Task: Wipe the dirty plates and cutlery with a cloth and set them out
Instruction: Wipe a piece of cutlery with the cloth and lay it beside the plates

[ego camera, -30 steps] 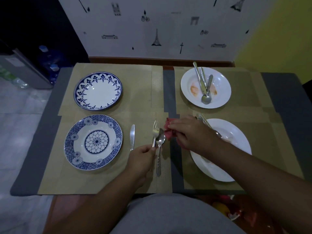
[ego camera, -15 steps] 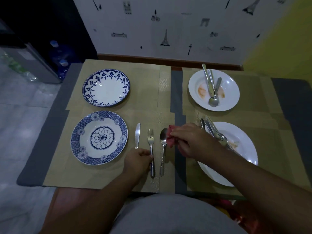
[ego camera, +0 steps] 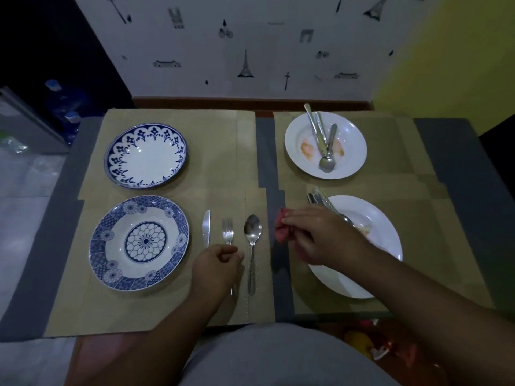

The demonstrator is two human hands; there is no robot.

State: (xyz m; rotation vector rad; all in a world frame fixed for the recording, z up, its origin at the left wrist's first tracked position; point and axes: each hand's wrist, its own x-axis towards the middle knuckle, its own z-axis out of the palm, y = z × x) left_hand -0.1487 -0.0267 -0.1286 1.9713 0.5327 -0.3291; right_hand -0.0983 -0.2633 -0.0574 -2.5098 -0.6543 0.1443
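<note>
While the left hand [ego camera: 216, 271] curls over the fork [ego camera: 228, 234] (gripping or not, I can't tell), square it between knife [ego camera: 206, 228] and spoon [ego camera: 252, 229]; the right hand [ego camera: 320, 238] pinches the red cloth [ego camera: 282, 232] at the spoon's three o'clock.

Non-task bkgd: white wall [ego camera: 250, 37] w/ black Eiffel-tower decal [ego camera: 245, 65] at 12, yellow wall [ego camera: 446, 65] at 1–2, blue-capped bottles [ego camera: 72, 118] beside grey cabinet [ego camera: 25, 126] at 10, pale tiled floor [ego camera: 22, 218] at 9, tan mats [ego camera: 220, 151] over grey tabletop [ego camera: 451, 168] centre.
</note>
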